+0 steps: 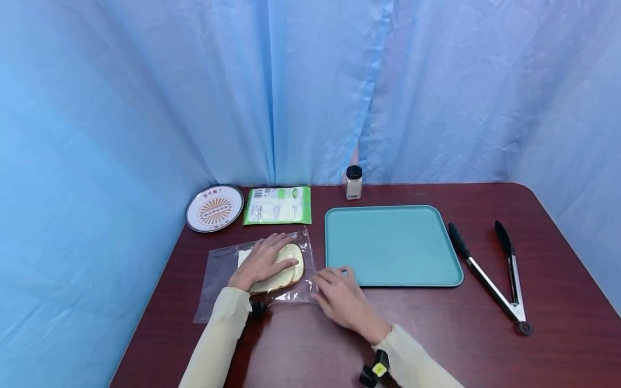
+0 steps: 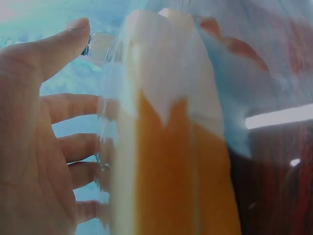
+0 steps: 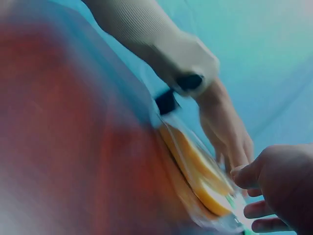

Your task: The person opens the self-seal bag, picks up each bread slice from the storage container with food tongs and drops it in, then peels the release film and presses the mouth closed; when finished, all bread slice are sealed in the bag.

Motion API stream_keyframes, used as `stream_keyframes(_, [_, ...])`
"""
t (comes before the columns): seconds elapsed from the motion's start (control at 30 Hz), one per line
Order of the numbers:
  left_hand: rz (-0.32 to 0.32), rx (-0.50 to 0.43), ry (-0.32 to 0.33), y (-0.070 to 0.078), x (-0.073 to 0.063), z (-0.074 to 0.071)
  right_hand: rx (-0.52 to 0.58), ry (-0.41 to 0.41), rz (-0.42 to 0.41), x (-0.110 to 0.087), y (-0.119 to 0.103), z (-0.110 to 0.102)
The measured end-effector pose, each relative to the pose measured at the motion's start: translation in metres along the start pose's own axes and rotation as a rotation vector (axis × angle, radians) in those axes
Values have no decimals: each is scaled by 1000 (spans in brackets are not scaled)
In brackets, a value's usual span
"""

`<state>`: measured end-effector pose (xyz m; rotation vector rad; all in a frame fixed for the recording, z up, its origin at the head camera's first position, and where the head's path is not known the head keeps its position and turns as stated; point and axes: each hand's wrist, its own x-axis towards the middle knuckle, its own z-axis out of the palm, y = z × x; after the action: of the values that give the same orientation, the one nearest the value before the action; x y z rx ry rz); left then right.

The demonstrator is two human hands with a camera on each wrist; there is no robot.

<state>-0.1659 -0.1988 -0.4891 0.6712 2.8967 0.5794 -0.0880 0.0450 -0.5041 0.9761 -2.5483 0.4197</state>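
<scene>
A clear plastic bag [image 1: 220, 269] lies on the table with sliced bread [image 1: 292, 258] inside, pale faces up and brown crust along the edge. My left hand [image 1: 266, 260] rests on the bread through the film, fingers extended and thumb spread to the right. Up close in the left wrist view, the crust of stacked slices [image 2: 164, 171] shows beside that palm. My right hand [image 1: 343, 296] is at the right end of the bag, its loosely bent fingers right at the film and close to the tray's lower left corner. A gap shows between its thumb and fingers in the right wrist view.
A teal tray [image 1: 393, 245] lies right of the bag, with black-and-silver tongs [image 1: 492, 285] spread beyond it. Behind stand a patterned plate [image 1: 215, 209], a green-and-white packet [image 1: 277, 206] and a black-capped jar [image 1: 353, 183]. Blue curtains [image 1: 310, 91] surround the table.
</scene>
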Motion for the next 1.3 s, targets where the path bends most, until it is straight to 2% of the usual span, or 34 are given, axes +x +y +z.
stream_keyframes(0.13, [4, -7, 4, 0, 1, 0, 53, 7, 58, 13, 22, -1])
stream_keyframes(0.33, [0, -6, 6, -3, 4, 1, 62, -41, 159, 32, 45, -2])
stream_keyframes(0.57, [29, 12, 52, -3, 9, 4, 136, -158, 267, 56, 64, 0])
stream_keyframes(0.7, [31, 21, 49, -1, 13, 5, 173, -232, 317, 71, 71, 5])
stream_keyframes(1.1, [12, 23, 53, 3, 22, 10, 225, -357, 374, 105, 84, 21])
stream_keyframes(1.3, [26, 50, 61, 7, 28, 10, 250, -378, 393, 117, 88, 30])
